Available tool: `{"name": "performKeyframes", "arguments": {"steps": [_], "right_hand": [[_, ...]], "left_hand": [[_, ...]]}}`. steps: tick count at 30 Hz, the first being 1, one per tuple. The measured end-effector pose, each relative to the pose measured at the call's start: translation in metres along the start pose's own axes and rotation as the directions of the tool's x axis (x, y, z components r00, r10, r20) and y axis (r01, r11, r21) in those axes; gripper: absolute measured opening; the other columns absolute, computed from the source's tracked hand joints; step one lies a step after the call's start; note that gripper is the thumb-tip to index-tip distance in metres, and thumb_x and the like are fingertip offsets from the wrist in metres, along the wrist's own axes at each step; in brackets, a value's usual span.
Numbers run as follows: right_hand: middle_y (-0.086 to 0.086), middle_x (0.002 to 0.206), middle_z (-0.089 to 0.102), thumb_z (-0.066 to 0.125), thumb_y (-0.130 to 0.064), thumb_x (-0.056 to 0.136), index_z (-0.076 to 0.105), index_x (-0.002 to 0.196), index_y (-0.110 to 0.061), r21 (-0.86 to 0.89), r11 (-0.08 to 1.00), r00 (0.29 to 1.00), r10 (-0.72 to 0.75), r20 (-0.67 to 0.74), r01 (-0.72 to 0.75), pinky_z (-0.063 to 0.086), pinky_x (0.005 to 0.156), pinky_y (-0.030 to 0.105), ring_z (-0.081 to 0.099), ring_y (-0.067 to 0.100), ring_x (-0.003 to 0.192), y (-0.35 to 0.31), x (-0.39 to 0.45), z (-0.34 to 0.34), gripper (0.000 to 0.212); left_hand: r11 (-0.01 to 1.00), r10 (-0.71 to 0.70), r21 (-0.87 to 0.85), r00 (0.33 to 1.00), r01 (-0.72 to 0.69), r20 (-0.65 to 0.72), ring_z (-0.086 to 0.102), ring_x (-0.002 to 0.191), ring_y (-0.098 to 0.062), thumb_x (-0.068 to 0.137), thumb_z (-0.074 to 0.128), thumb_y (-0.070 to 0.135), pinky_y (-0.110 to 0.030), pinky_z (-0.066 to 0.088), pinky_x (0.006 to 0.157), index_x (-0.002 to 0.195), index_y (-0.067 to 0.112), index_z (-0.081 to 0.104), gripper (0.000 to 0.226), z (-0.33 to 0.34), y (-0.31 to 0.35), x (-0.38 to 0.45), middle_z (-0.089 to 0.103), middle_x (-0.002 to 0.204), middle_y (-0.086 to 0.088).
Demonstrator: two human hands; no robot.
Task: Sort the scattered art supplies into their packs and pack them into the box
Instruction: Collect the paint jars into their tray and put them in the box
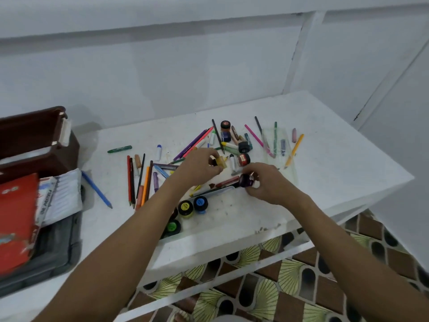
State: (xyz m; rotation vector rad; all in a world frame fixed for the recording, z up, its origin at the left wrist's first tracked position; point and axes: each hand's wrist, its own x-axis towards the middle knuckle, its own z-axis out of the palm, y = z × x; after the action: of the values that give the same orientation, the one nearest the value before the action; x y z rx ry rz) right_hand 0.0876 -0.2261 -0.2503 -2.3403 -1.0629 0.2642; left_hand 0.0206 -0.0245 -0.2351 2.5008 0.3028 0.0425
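Coloured pencils (139,180), markers and crayons lie scattered over the white table (336,159). My left hand (199,168) grips a small yellow-brown paint jar (220,161) above the pile. My right hand (267,182) holds a purple paint jar (246,180) just to the right of it. Yellow (185,206), blue (200,202) and green (173,226) paint jars sit in a clear tray near the front edge, partly hidden by my left forearm. The open dark box (46,259) stands at the left.
A red pack (16,217) and a white oil pastel pack (62,196) lie in the box. A brown container (34,140) stands behind it. A clear plastic sleeve (276,142) with pencils lies at the right. The table's front edge drops to a patterned floor.
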Motion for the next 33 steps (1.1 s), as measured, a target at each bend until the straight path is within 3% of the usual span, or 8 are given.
{"name": "performKeyframes", "arguments": {"steps": [4,8,11,15,17,22,29,33], "right_hand": [[0.003,0.108,0.059,0.074,-0.014,0.073,0.059,0.119,-0.014,0.094,0.995,0.998,-0.038,-0.051,0.042,0.05,0.089,0.027,0.057,0.015,0.093,-0.021,-0.004,0.002,0.049],[-0.002,0.101,0.056,0.078,-0.017,0.073,0.064,0.111,-0.016,0.208,0.968,0.986,-0.155,0.058,0.139,0.051,0.082,0.017,0.058,0.01,0.089,-0.056,-0.016,0.021,0.04],[-0.006,0.098,0.057,0.08,-0.022,0.072,0.065,0.112,-0.019,0.19,0.97,0.979,-0.174,0.104,0.152,0.041,0.068,0.009,0.054,0.008,0.084,-0.07,-0.021,0.036,0.042],[-0.011,0.089,0.058,0.083,-0.02,0.069,0.069,0.105,-0.02,0.182,0.972,0.974,-0.177,0.143,0.15,0.038,0.066,0.005,0.05,0.0,0.074,-0.075,-0.021,0.048,0.039],[-0.014,0.089,0.057,0.084,-0.021,0.067,0.07,0.105,-0.018,0.197,0.969,0.972,-0.178,0.156,0.146,0.038,0.066,0.005,0.049,-0.004,0.072,-0.075,-0.021,0.051,0.04],[-0.013,0.095,0.059,0.086,-0.024,0.064,0.068,0.11,-0.021,0.18,0.979,0.979,-0.125,0.159,0.096,0.04,0.061,0.007,0.053,0.004,0.072,-0.072,-0.02,0.055,0.05],[-0.007,0.09,0.064,0.088,-0.019,0.061,0.069,0.106,-0.017,0.201,0.979,0.966,-0.074,0.247,0.023,0.051,0.063,0.019,0.061,0.009,0.064,-0.067,-0.014,0.063,0.049],[-0.008,0.091,0.068,0.086,-0.022,0.064,0.07,0.106,-0.021,0.219,0.975,0.961,-0.092,0.263,0.033,0.053,0.067,0.024,0.061,0.01,0.067,-0.063,-0.015,0.066,0.045]], "left_hand": [[0.996,-0.061,-0.073,0.994,0.054,-0.094,0.061,0.082,-0.008,0.076,0.075,0.04,-0.024,0.05,0.074,0.11,0.026,0.06,0.04,-0.023,-0.006,-0.04,0.064,0.095,0.01],[0.988,-0.155,-0.034,0.985,0.153,-0.076,0.06,0.082,-0.005,0.071,0.079,0.039,-0.021,0.05,0.069,0.1,0.031,0.061,0.035,-0.037,-0.012,-0.09,0.062,0.09,0.013],[0.988,-0.148,0.028,0.988,0.149,-0.044,0.058,0.081,-0.005,0.075,0.075,0.042,-0.025,0.051,0.071,0.097,0.029,0.067,0.027,-0.031,-0.017,-0.119,0.063,0.088,0.01],[0.989,-0.133,0.056,0.991,0.135,-0.022,0.052,0.074,-0.006,0.075,0.076,0.036,-0.017,0.037,0.06,0.092,0.028,0.071,0.019,-0.017,-0.027,-0.135,0.056,0.081,0.007],[0.989,-0.119,0.085,0.993,0.12,-0.026,0.051,0.074,-0.01,0.075,0.076,0.038,-0.019,0.033,0.059,0.092,0.029,0.072,0.02,-0.014,-0.028,-0.136,0.054,0.081,0.004],[0.982,-0.103,0.161,0.994,0.098,0.023,0.051,0.078,-0.015,0.077,0.071,0.046,-0.029,0.043,0.066,0.097,0.031,0.07,0.025,-0.009,-0.029,-0.134,0.049,0.087,0.002],[0.975,-0.115,0.198,0.992,0.101,0.059,0.05,0.075,-0.014,0.078,0.073,0.041,-0.026,0.043,0.064,0.105,0.021,0.07,0.034,-0.006,-0.023,-0.131,0.049,0.082,0.004],[0.98,-0.133,0.155,0.99,0.125,0.04,0.051,0.076,-0.009,0.073,0.077,0.042,-0.023,0.04,0.062,0.111,0.024,0.066,0.044,-0.004,-0.024,-0.131,0.052,0.086,0.009]]}}
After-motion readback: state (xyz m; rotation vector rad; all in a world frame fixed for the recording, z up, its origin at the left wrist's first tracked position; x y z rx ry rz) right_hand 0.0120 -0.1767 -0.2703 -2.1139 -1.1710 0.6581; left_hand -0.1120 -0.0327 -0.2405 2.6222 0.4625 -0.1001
